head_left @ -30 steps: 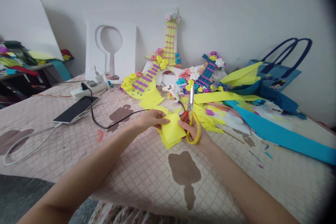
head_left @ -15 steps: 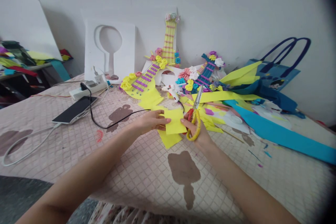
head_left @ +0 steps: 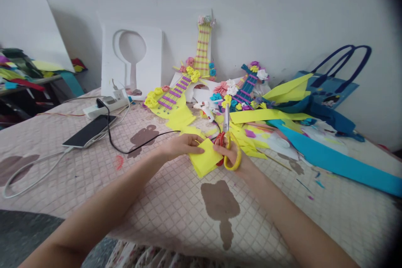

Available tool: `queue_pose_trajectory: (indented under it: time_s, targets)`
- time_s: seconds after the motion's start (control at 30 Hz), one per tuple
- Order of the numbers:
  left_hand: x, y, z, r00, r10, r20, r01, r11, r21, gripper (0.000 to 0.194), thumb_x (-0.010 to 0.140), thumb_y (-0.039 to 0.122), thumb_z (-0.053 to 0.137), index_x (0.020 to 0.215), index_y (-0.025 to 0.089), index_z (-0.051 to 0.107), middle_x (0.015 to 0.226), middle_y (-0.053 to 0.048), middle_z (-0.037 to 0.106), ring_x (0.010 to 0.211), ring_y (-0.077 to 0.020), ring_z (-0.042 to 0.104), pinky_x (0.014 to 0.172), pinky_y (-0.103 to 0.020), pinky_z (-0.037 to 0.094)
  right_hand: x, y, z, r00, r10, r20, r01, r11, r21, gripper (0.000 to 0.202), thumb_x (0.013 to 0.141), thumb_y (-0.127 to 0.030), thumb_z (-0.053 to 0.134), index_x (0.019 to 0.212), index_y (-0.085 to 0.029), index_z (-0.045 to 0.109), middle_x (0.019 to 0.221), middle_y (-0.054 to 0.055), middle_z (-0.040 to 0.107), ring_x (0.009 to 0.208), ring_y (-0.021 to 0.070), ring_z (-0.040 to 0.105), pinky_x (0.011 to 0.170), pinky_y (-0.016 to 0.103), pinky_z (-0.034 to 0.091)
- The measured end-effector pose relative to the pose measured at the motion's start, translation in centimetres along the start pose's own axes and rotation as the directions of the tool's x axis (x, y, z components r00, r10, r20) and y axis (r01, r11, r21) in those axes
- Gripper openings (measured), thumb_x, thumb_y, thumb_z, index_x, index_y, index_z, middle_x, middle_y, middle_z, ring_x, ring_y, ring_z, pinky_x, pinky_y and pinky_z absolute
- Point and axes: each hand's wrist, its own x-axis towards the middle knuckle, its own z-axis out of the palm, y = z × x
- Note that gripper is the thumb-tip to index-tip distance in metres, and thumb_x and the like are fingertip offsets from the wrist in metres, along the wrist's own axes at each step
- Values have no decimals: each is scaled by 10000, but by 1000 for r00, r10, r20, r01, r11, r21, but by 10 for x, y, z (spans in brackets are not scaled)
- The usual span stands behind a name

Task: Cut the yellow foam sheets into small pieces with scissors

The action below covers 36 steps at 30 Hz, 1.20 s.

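A square of yellow paper (head_left: 205, 158) is pinched along its left side by my left hand (head_left: 185, 145). My right hand (head_left: 231, 155) has its fingers through the red and yellow handles of a pair of scissors (head_left: 226, 121), whose blades point up and away. That thumb also presses on the paper's right corner. More yellow paper seems to lie under or behind the square, but the edges blend together. Just beyond the hands rests a white hot glue gun (head_left: 206, 111) among yellow scraps.
Decorated paper guitars (head_left: 176, 92) lean at the back near a white board with a cut-out (head_left: 108, 63). Blue strips (head_left: 329, 161) and a blue bag (head_left: 337, 88) are on the right. A phone (head_left: 89, 131), power strip (head_left: 108, 106) and cables lie left.
The yellow square has turned to a diagonal and dropped slightly. My right hand has shifted a little left, and the scissors now stand more upright.
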Motion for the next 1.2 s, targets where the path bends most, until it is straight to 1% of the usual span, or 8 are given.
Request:
queue_pose_trajectory:
  time_s: [0.1, 0.17, 0.3, 0.43, 0.6, 0.9, 1.07, 1.2]
  targets:
    - [2, -1, 4, 993, 1, -118, -7, 999, -51, 328, 667, 293, 720, 940, 140, 621, 890, -98, 685, 748, -170, 646, 652, -252, 472, -1, 2, -1, 998, -38, -45, 36, 998, -48, 310, 585, -279, 767, 742, -195, 513, 597, -65, 500, 474, 83, 470, 384, 193, 367]
    - [2, 0, 7, 985, -18, -172, -9, 988, -155, 304, 696, 297, 700, 938, 131, 621, 925, -100, 674, 759, -153, 639, 662, -241, 473, -1, 4, -1, 992, -78, -99, 75, 996, -41, 299, 605, -277, 750, 754, -196, 503, 604, -68, 490, 468, 75, 456, 380, 188, 365]
    - [1, 2, 9, 996, -51, -67, 23, 928, -372, 294, 703, 207, 699, 969, 116, 615, 972, -104, 667, 806, -149, 641, 769, -267, 480, 3, 3, -2, 973, -104, -205, 111, 994, 25, 317, 598, -280, 750, 747, -195, 484, 616, -63, 501, 485, 85, 483, 388, 195, 384]
    - [0, 3, 7, 1000, 12, 3, -9, 885, -466, 301, 684, 110, 698, 972, 118, 611, 964, -93, 678, 836, -150, 650, 845, -277, 461, 6, 2, -3, 965, -87, -247, 118, 986, 116, 345, 559, -254, 768, 751, -195, 488, 641, -53, 531, 527, 103, 522, 415, 210, 416]
    - [0, 3, 3, 998, 50, 43, -24, 878, -478, 316, 694, 64, 676, 996, 130, 609, 973, -82, 683, 859, -144, 650, 838, -252, 458, 7, 2, -3, 972, -84, -220, 126, 975, 185, 335, 547, -230, 776, 715, -196, 487, 640, -56, 542, 579, 115, 557, 479, 235, 465]
    - [2, 1, 3, 998, 48, 27, -31, 888, -460, 279, 720, 130, 677, 993, 123, 619, 986, -100, 681, 875, -160, 649, 850, -271, 453, 4, -1, 1, 977, -77, -198, 114, 976, 184, 312, 570, -248, 758, 683, -189, 474, 615, -47, 544, 542, 114, 546, 412, 215, 436]
    - [3, -1, 6, 999, 1, -35, -16, 899, -437, 229, 755, 189, 654, 968, 110, 626, 995, -123, 675, 849, -160, 649, 828, -280, 466, 3, 1, 0, 957, -119, -265, 157, 979, 127, 337, 568, -272, 755, 732, -201, 469, 622, -64, 523, 515, 103, 531, 392, 203, 415]
    - [1, 1, 12, 998, -41, -42, 18, 896, -443, 236, 759, 212, 650, 973, 115, 623, 1039, -128, 655, 836, -160, 645, 821, -325, 495, 2, 1, 0, 936, -159, -314, 189, 980, 68, 333, 587, -292, 744, 743, -203, 464, 610, -68, 501, 478, 86, 488, 393, 200, 386]
